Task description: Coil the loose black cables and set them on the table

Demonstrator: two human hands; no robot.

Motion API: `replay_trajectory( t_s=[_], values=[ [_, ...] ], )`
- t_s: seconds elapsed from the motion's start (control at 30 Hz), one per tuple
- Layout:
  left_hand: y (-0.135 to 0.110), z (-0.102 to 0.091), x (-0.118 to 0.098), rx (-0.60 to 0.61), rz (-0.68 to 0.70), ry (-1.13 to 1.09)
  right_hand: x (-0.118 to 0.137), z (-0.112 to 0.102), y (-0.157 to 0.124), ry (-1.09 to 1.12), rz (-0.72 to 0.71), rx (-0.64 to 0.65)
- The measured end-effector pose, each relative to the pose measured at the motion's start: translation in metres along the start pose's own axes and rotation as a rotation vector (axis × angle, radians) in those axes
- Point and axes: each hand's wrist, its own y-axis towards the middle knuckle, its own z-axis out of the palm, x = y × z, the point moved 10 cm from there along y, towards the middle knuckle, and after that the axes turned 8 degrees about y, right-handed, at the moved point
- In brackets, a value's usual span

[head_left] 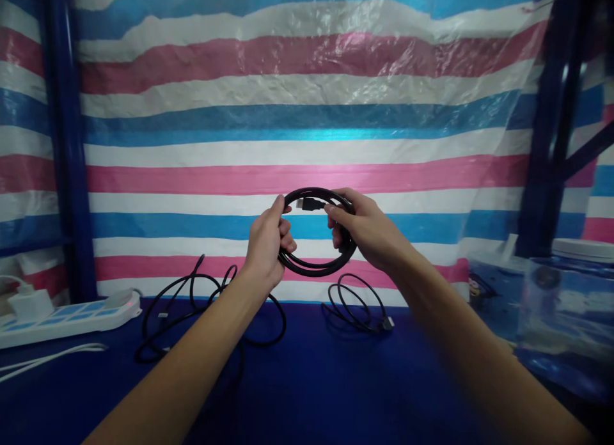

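I hold a black cable wound into a round coil [314, 267] up in front of me, above the blue table [307, 381]. My left hand [268, 243] is closed around the coil's left side. My right hand [367, 227] grips the right side, its fingers pinching the cable just behind the plug end [311, 204], which points left across the top of the coil.
Two loose black cables lie on the table, one [192, 311] at the left and a smaller one [357, 307] under the coil. A white power strip [67, 317] with a charger sits far left. Clear plastic jars [561, 311] stand at the right. A striped tarp [307, 112] hangs behind.
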Motion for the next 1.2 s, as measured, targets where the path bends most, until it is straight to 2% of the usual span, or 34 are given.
replay_trajectory(
  t_s=[0.07,0.17,0.23,0.37,0.47,0.87,1.07,1.2],
  values=[
    [-0.001,0.008,-0.004,0.084,0.045,0.109,-0.002,-0.003,0.0,-0.055,0.01,-0.033],
    [-0.002,0.016,0.0,0.161,-0.056,0.022,-0.006,-0.003,0.0,-0.048,0.043,-0.017],
    [-0.003,0.016,0.0,0.145,-0.115,-0.072,-0.006,0.001,0.0,0.018,0.044,0.019],
    [0.0,0.002,-0.008,0.016,-0.062,-0.059,-0.007,0.007,0.0,0.179,0.045,0.081],
    [0.001,-0.005,-0.009,-0.039,-0.035,-0.072,-0.01,0.008,0.0,0.205,0.064,0.11],
    [0.002,0.0,-0.01,0.01,-0.045,-0.089,-0.019,-0.008,0.004,0.049,0.082,0.05],
    [0.002,0.0,-0.008,0.024,-0.046,-0.077,-0.024,-0.016,0.006,0.072,0.109,0.067],
    [0.0,0.003,-0.009,0.054,-0.046,-0.075,-0.021,-0.016,0.003,0.052,0.107,0.129]
  ],
)
